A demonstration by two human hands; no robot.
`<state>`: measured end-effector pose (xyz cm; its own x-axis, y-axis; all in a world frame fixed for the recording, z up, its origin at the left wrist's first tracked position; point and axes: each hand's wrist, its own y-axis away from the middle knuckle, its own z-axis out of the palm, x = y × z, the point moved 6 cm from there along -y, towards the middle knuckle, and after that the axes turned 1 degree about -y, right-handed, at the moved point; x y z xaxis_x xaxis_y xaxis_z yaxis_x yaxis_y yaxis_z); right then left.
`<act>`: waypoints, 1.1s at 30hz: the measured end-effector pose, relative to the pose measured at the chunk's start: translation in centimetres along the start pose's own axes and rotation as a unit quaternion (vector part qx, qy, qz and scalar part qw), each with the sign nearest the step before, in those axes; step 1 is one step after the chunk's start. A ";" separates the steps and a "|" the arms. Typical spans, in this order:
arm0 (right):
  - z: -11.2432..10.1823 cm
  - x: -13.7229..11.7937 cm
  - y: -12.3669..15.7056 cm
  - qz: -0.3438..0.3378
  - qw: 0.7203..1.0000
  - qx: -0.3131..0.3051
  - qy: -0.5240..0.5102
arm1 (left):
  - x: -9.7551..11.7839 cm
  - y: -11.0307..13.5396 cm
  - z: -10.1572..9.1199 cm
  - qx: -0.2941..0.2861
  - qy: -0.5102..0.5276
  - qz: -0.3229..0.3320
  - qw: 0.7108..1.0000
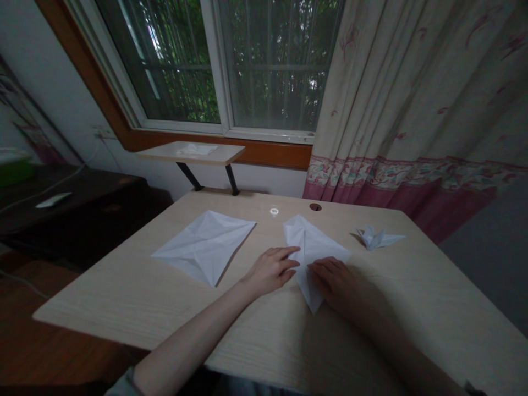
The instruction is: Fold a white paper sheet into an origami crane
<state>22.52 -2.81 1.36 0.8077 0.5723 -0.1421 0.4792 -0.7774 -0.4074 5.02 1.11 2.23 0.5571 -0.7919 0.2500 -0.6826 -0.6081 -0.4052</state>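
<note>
Head view: left hand (272,269) and right hand (336,280), fingers flat and holding nothing, press a folded white paper (311,245) on the desk (264,330), pinning it to sharpen creases.

Only the two arms of the person show, from about the elbow down to the hands. Both forearms are bare. The left hand (270,269) has no ring, watch or band on it that can be seen; the right hand (336,280) lies in shadow, so small details there cannot be told. At the near edge, by the left elbow, a bit of pale grey sleeve (124,385) shows, pushed up.
</note>
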 end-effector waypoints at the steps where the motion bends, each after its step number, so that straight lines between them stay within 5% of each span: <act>1: 0.2 0.1 0.0 -0.006 1.000 0.006 -0.008 | 0.0 0.0 0.0 0.000 0.005 0.000 1.000; 14: 2.1 0.9 0.6 -0.031 0.999 -0.009 -0.022 | -0.2 -0.2 -0.4 0.014 -0.011 -0.028 0.999; 33: 1.2 0.1 0.3 -0.021 0.999 -0.030 -0.028 | -0.6 -0.4 -1.0 0.017 -0.024 -0.073 0.997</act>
<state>22.39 -2.68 0.11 0.7666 0.6174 -0.1762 0.5340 -0.7655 -0.3590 4.43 1.77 3.09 0.6727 -0.6904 0.2662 -0.5764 -0.7145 -0.3965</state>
